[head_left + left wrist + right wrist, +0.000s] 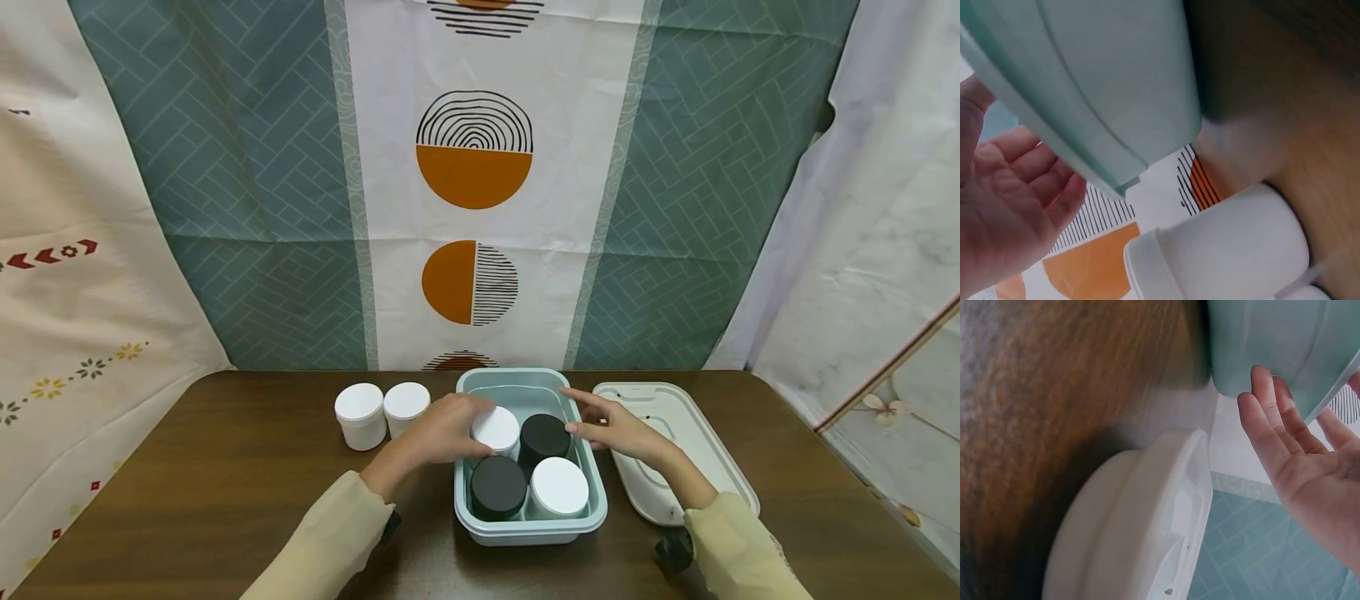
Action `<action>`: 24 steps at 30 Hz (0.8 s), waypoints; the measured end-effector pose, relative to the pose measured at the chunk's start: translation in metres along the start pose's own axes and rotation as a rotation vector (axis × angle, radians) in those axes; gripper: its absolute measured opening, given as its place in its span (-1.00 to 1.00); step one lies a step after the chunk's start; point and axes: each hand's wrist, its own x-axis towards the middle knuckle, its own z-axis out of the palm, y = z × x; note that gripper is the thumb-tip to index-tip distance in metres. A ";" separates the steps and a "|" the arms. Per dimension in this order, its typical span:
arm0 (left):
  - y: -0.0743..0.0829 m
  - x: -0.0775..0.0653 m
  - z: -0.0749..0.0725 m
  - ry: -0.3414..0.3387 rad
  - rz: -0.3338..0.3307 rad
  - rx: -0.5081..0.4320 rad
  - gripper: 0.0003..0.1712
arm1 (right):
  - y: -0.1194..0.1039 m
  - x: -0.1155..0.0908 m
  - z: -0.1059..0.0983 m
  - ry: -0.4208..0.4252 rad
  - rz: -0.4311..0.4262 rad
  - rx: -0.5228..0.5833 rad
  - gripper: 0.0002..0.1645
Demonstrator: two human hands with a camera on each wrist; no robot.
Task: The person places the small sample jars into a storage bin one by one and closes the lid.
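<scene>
A pale blue-green plastic box (592, 492) stands on the table, holding two jars with white lids and two with black lids. My left hand (448, 429) reaches over the box's left rim and grips the rear-left white jar (496, 428) between thumb and fingers; the rim hides the grip in the left wrist view. My right hand (621, 429) is at the right rim, its thumb beside the rear black jar (545, 437). In the right wrist view its fairly straight fingers (1266, 419) lie along the box's outer wall. A black jar (498, 487) and a white jar (558, 487) sit in front.
Two more white jars, one farther left (362, 417) and one nearer the box (405, 404), stand left of the box. A whitish lid (712, 454) lies on the table at the right, under my right forearm. A patterned cloth (480, 225) hangs behind the brown table (225, 500).
</scene>
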 end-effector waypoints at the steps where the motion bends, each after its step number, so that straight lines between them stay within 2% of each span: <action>1: 0.000 0.000 -0.002 -0.019 -0.008 -0.003 -0.38 | 0.000 0.000 0.000 0.000 -0.001 0.002 -0.25; 7: -0.001 -0.002 -0.010 -0.104 -0.045 -0.038 -0.36 | -0.002 0.000 0.000 0.000 -0.007 0.003 -0.25; 14: -0.001 -0.006 -0.015 -0.131 -0.043 -0.071 -0.41 | -0.004 0.000 0.002 0.000 -0.007 0.013 -0.25; 18: -0.005 -0.010 -0.017 -0.085 -0.024 -0.075 -0.45 | -0.005 0.000 0.002 0.001 -0.004 0.023 -0.25; 24: -0.014 -0.024 -0.024 0.059 -0.017 -0.095 -0.46 | -0.005 0.000 0.002 0.001 -0.008 0.023 -0.25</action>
